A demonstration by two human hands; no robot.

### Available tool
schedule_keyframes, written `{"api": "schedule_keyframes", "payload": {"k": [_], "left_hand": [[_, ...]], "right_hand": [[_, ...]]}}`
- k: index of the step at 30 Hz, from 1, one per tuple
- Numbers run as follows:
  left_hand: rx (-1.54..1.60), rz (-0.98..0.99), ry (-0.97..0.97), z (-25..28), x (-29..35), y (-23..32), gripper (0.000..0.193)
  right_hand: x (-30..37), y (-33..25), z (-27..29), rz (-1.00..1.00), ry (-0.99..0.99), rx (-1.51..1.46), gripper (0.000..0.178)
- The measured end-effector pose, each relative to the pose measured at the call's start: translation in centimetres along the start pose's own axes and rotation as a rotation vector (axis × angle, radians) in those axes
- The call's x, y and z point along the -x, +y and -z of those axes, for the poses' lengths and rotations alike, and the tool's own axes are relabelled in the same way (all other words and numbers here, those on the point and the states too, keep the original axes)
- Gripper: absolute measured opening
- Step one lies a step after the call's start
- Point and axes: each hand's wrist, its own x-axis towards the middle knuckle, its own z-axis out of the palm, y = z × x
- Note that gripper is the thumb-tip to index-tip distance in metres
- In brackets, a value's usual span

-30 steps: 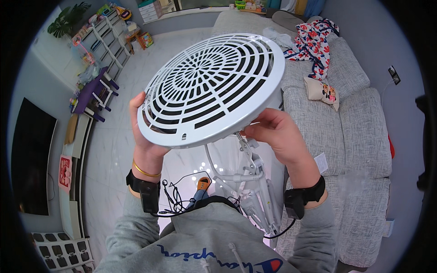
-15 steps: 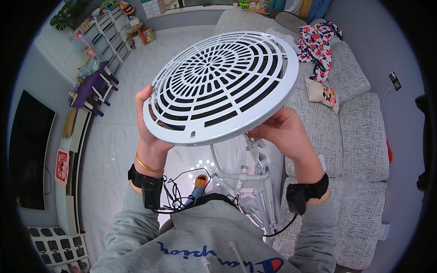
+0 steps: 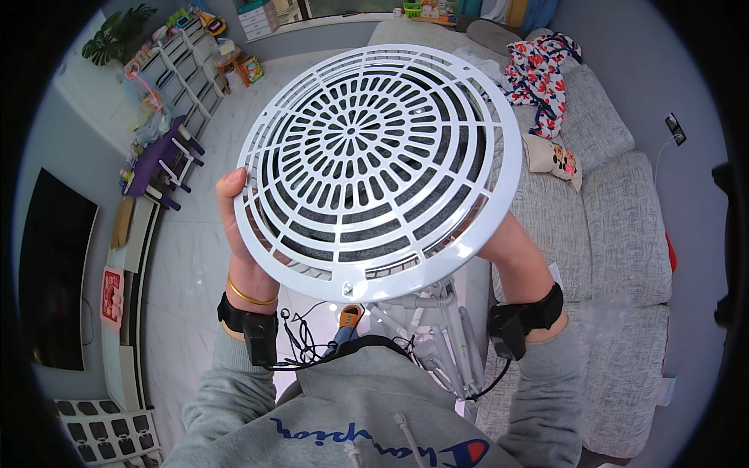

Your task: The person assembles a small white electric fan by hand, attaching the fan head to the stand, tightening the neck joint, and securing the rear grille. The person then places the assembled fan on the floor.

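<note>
A large round white grille [image 3: 351, 129], with rings of slots and dark material behind them, is held up in front of me and tilted. My left hand [image 3: 236, 207] grips its left rim, a fingertip showing at the edge and the rest of the fingers behind it. My right hand [image 3: 490, 238] reaches under the right side; its fingers are hidden by the grille. Below the grille stands a white jointed metal stand [image 3: 441, 335]; where the two meet is covered in this view.
A grey sofa [image 3: 624, 226] runs along the right, with a pillow [image 3: 554, 160] and a patterned cloth [image 3: 546, 78] on it. On the left are a television [image 3: 55, 269] and a purple table [image 3: 156, 160]. Black cables [image 3: 300, 335] hang by my left wrist.
The grille has tipped so its slotted face turns more toward me, and its near edge has dropped lower. My right hand's fingers, visible before under the rim, are now covered.
</note>
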Motion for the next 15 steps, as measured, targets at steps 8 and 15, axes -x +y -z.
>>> {"api": "schedule_keyframes", "payload": {"k": [8,15], "left_hand": [[0.079,0.032,-0.059,0.0,-0.6,-0.1,0.051],[0.122,-0.005,-0.153,-0.6,-0.1,-0.3,0.063]], "right_hand": [[-0.2,0.6,1.3,-0.285,-0.186,-0.324,0.029],[0.4,-0.2,1.0,-0.327,-0.147,-0.195,0.021]]}}
